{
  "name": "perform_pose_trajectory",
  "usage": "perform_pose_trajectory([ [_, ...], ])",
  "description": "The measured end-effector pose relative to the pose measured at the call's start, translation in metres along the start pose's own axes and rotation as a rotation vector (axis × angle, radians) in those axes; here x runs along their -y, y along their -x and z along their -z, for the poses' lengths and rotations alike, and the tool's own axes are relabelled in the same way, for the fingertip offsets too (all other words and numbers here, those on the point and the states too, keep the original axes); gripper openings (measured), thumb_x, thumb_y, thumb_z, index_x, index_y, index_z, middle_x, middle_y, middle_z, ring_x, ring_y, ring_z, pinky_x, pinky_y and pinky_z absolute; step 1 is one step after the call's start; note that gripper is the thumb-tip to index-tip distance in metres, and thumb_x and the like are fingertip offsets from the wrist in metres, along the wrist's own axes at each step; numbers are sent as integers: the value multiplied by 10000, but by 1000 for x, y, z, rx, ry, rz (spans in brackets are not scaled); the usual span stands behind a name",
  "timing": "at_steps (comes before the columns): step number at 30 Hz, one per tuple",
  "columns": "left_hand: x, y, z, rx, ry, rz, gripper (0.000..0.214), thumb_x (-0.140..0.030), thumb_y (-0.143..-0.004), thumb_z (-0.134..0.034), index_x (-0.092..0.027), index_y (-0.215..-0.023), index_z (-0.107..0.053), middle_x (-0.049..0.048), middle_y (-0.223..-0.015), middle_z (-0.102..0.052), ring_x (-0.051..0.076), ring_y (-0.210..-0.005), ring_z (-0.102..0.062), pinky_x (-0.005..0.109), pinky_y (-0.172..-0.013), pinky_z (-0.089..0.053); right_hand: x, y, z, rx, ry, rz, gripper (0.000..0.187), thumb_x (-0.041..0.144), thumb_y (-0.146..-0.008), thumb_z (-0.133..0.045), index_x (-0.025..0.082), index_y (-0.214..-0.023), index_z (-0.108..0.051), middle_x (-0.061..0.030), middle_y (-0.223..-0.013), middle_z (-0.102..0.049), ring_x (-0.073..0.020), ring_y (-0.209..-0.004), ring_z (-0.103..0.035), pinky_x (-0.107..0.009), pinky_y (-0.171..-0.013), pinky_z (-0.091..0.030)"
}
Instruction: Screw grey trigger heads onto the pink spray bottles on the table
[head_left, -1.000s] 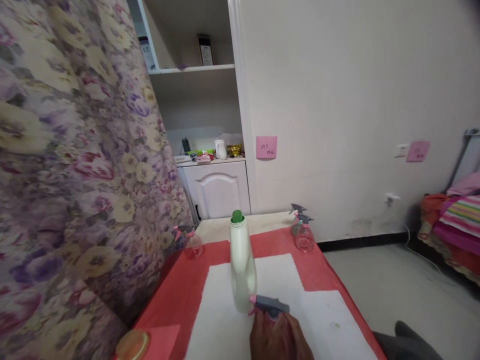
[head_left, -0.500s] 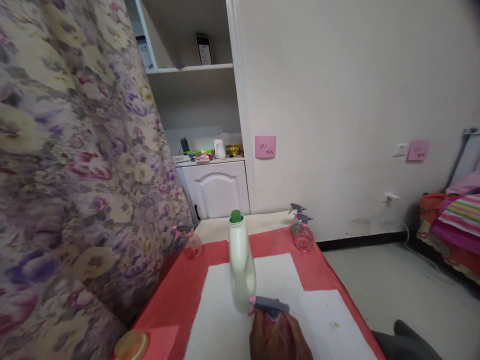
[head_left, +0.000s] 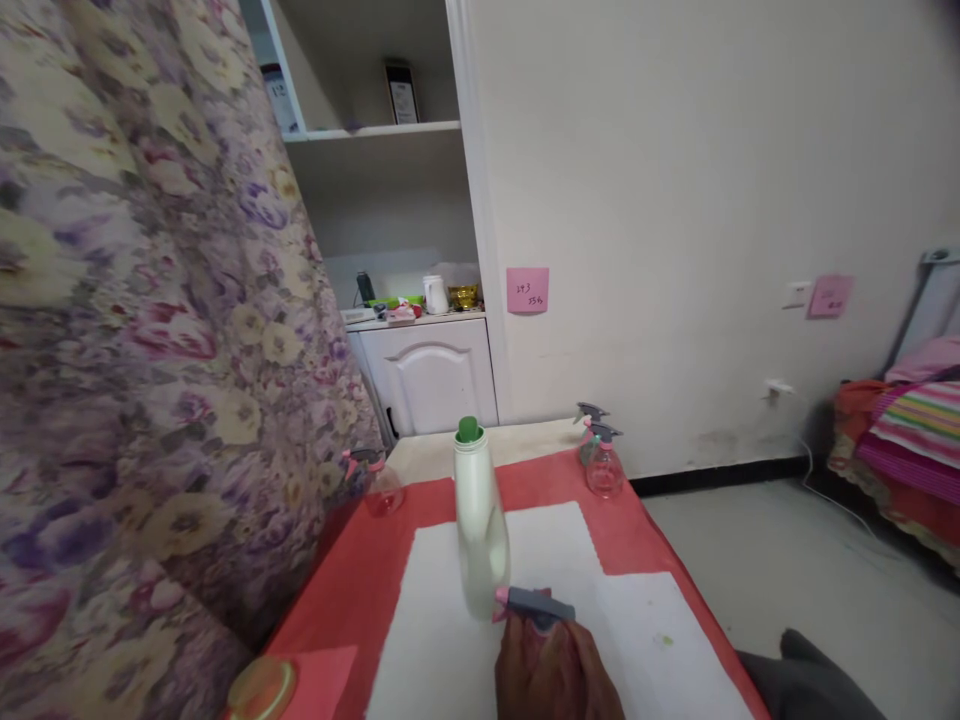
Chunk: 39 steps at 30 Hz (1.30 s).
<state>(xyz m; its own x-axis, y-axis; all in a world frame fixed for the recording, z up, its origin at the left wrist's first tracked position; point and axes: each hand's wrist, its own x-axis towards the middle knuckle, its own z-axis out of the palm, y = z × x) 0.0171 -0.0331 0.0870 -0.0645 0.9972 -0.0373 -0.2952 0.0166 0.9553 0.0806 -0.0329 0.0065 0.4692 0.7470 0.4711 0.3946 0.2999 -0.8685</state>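
My right hand (head_left: 559,675) is at the bottom middle, its fingers closed round the upper part of a small spray bottle with a grey and pink spray head (head_left: 536,606). The bottle's body is hidden behind my fingers and the frame's lower edge. The pink nozzle points left, close to a tall pale green detergent bottle (head_left: 480,530), which stands upright with a green piece (head_left: 469,430) in its mouth. I cannot make out my left hand as a separate shape. The white sheet (head_left: 652,650) lies beneath on the red-covered table (head_left: 337,590).
A clear pink spray bottle (head_left: 385,490) stands at the table's far left. Two more spray bottles (head_left: 604,470) stand at the far right. A round yellowish lidded container (head_left: 261,688) sits at the near left. A floral curtain (head_left: 150,350) hangs along the left side.
The view has shifted slightly. The spray head is tilted a little more, its right end lower. The grip on it stays closed and the detergent bottle stands where it was.
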Motion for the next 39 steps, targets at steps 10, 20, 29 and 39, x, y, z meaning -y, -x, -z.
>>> perform_pose_trajectory([
  [10,3,-7,0,-18,-2,-51,370,-408,-649,-790,-181,-929,-707,88,-974,-779,281,-998,-705,320,-858,-570,2,3,1,-12,-50,-48,365,312,-826,-612,305,-1186,-674,-37,-1072,-738,-258,-1025,-716,-313,-902,-588],
  [20,10,-8,12,5,-99,-51,469,-473,-655,-765,-172,-1012,-719,111,-1133,-747,297,-1138,-651,334,-981,-515,11,1,6,33,-65,-23,365,384,-907,-505,214,-1209,-616,-89,-1140,-720,-210,-1063,-697,-283,-930,-570],
  [29,10,-12,2,-14,40,13,457,-463,-578,-815,-199,-937,-713,90,-1001,-776,287,-996,-711,339,-869,-578,4,0,-1,-21,-39,-8,327,371,-838,-625,334,-1158,-680,-30,-993,-769,-282,-1003,-725,-364,-907,-597],
  [39,-7,-5,-4,-28,24,-50,361,-412,-597,-821,-185,-854,-710,70,-861,-781,258,-898,-720,295,-785,-575,-11,4,2,6,-41,-2,311,291,-848,-588,261,-1139,-692,-49,-1058,-746,-240,-1016,-716,-300,-932,-581],
])
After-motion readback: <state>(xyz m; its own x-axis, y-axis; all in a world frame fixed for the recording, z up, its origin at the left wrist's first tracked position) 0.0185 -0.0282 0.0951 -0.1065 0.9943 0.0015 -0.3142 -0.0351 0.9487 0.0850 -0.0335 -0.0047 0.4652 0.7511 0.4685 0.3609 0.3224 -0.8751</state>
